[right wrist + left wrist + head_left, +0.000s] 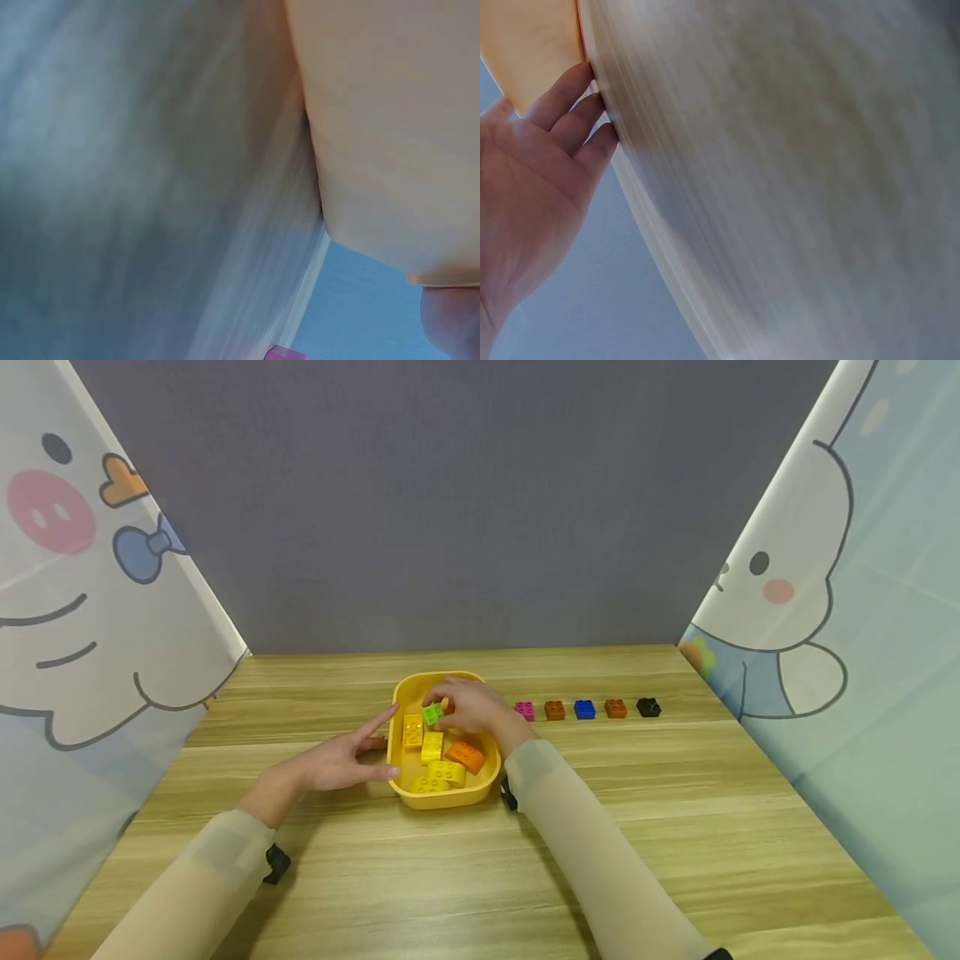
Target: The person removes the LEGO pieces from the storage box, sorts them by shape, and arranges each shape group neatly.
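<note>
A yellow plastic bin (444,802) stands on the table with several toy bricks inside. My right hand (468,703) reaches in over its far right side and pinches a small lime-green brick (432,714) between thumb and fingers. Around that brick lie an amber brick (413,732), a yellow brick (432,748), an orange curved brick (466,756) and a yellow curved brick (446,773). My left hand (337,762) rests against the bin's left side, fingers spread; the left wrist view shows its fingers (574,124) nearly straight beside the bin wall (536,45).
To the right of the bin, a row of small bricks runs across the wooden table (675,810): a pink brick (524,711), a brown brick (554,710), a blue brick (585,709), another brown brick (616,708) and a black brick (648,707). A grey panel (465,527) rises behind.
</note>
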The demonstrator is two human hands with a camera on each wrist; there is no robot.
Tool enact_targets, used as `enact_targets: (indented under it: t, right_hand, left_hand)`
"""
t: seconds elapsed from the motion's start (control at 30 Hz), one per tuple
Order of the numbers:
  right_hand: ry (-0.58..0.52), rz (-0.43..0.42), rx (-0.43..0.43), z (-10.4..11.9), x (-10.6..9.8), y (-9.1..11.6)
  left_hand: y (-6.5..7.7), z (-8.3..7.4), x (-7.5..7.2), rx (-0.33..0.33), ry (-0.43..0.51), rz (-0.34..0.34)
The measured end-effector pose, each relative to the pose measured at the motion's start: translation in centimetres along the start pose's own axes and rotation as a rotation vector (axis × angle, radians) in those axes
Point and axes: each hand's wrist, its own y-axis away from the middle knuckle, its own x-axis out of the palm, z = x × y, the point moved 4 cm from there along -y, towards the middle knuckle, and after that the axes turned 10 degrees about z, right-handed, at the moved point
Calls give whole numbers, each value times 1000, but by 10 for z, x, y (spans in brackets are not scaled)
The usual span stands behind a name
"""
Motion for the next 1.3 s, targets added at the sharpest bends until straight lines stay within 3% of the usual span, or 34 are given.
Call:
enact_targets:
  t: [0.43, 0.87, 1.1, 1.3]
  right_hand:
    - [17, -11, -66, 5, -2, 2]
    - [103, -134, -178, 15, -15, 12]
    - [-7, -180, -269, 13, -32, 39]
    - [-172, -198, -306, -11, -44, 81]
  left_hand:
    - [0, 2, 0, -2, -16, 2]
    - [1, -3, -1, 11, -18, 0]
    - [1, -1, 1, 7, 3, -1]
    - [2, -2, 1, 14, -4, -8]
